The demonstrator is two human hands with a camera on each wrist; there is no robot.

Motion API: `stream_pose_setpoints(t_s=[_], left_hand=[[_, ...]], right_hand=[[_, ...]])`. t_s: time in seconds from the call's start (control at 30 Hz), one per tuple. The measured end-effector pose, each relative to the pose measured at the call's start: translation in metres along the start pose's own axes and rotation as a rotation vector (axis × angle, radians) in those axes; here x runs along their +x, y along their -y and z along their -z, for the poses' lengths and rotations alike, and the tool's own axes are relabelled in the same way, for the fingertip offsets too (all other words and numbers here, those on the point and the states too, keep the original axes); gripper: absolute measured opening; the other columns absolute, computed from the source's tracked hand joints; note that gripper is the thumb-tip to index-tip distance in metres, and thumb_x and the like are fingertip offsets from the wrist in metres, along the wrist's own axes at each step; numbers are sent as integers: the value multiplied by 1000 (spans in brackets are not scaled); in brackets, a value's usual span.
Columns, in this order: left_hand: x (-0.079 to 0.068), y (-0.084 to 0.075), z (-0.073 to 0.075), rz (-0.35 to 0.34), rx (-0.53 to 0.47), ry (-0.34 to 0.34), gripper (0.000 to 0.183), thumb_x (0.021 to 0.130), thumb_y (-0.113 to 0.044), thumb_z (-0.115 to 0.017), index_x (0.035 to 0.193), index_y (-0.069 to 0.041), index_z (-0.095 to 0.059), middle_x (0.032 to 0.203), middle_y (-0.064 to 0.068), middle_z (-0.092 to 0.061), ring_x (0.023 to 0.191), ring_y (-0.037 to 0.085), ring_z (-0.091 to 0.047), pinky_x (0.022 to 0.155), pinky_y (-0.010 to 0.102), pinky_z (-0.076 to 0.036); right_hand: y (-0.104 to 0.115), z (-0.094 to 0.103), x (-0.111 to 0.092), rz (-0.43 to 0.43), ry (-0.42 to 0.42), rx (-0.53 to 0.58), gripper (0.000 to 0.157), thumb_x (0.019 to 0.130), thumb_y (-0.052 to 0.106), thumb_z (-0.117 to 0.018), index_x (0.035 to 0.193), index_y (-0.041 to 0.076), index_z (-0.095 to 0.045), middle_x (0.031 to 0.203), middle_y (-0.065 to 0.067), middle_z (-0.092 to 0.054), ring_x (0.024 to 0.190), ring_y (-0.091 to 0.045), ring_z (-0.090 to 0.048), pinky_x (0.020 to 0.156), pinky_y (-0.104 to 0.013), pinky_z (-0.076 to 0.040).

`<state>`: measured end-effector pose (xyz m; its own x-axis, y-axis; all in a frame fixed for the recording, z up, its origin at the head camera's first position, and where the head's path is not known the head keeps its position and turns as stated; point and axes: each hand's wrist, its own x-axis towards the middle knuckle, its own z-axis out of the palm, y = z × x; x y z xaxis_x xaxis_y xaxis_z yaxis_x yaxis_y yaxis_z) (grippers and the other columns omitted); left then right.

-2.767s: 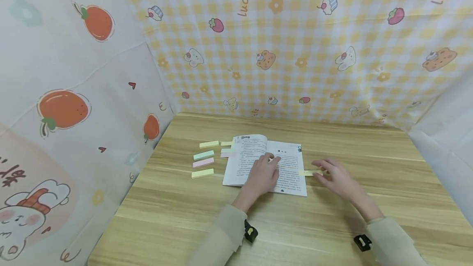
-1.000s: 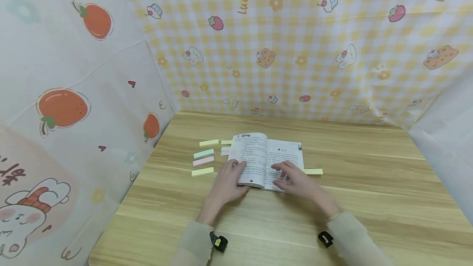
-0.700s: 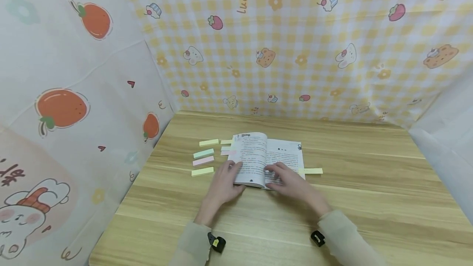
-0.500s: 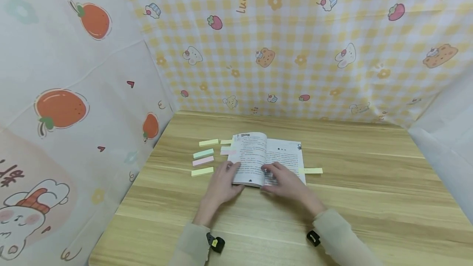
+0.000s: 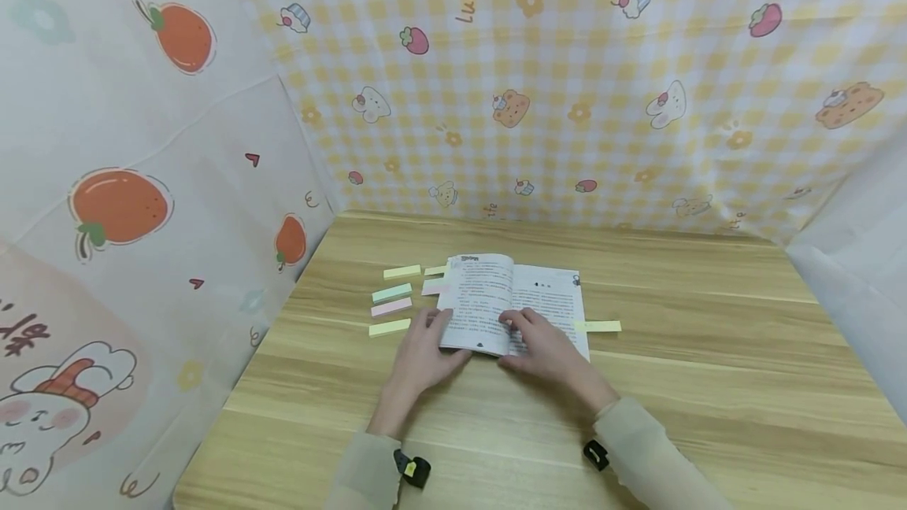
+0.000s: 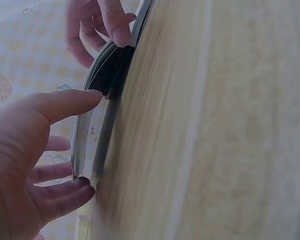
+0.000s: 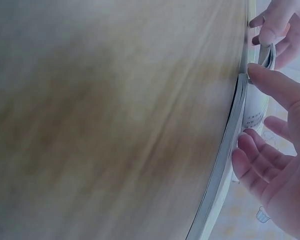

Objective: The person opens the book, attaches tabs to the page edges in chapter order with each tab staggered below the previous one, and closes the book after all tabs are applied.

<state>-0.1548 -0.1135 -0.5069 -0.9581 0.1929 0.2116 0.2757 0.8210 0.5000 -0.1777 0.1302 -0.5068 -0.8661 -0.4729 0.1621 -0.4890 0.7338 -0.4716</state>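
An open book (image 5: 482, 290) lies on the table, its left pages arched up at the spine. My left hand (image 5: 421, 356) grips its lower left corner; in the left wrist view the thumb lies on the bottom edge of the pages, the fingers at the outer edge. By the lower end of the spine is my right hand (image 5: 549, 349), with fingertips on the page near the fold and thumb at the bottom edge. A yellow sticky strip (image 5: 602, 327) juts from the right page. Yellow (image 5: 435, 271) and pinkish tabs (image 5: 434, 287) stick out on the left.
Left of the book lie small sticky note pads: a yellow pad (image 5: 401, 272), a green pad (image 5: 392, 293), a pink pad (image 5: 391, 307) and another yellow pad (image 5: 389, 327). A checked cloth (image 5: 588, 61) hangs behind the wooden table (image 5: 708, 337).
My left hand has gone from the right page to the book's lower left corner. The right hand has let go of the yellow strip and moved left to the spine.
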Motion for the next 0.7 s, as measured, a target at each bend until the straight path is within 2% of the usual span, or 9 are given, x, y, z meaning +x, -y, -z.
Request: stream_pose_setpoints(t_s=[0.23,0.4,0.57,0.7], left_hand=[[1,0,0,97,-114,18,88,78,-40,-86,148,-2,-46,144,22,-42,126,38,-50,105,49,-46],[1,-1,3,119,-191,17,93,77,-37,-88,149,1,-43,140,23,-45,124,39,-51,105,50,-45],[0,0,3,132,-288,5,94,76,-34,-90,151,-3,-43,133,22,-49,118,35,-53,102,50,-46],[1,2,3,159,-345,-20,85,81,-33,-86,149,-2,-46,132,22,-50,118,35,-53,102,50,-46]], right_hand=[[1,1,1,-4,2,-3,67,75,35,-89,131,14,-58,113,-4,-62,102,-22,-61,89,-42,-54],[1,2,1,-3,5,5,67,75,34,-89,132,14,-58,113,-3,-61,102,-22,-61,90,-43,-53],[1,2,1,-5,14,14,68,75,34,-88,133,14,-58,113,-4,-62,103,-22,-61,91,-43,-53],[-1,1,1,-7,18,11,68,76,34,-88,133,14,-57,113,-3,-62,103,-22,-61,91,-42,-53]])
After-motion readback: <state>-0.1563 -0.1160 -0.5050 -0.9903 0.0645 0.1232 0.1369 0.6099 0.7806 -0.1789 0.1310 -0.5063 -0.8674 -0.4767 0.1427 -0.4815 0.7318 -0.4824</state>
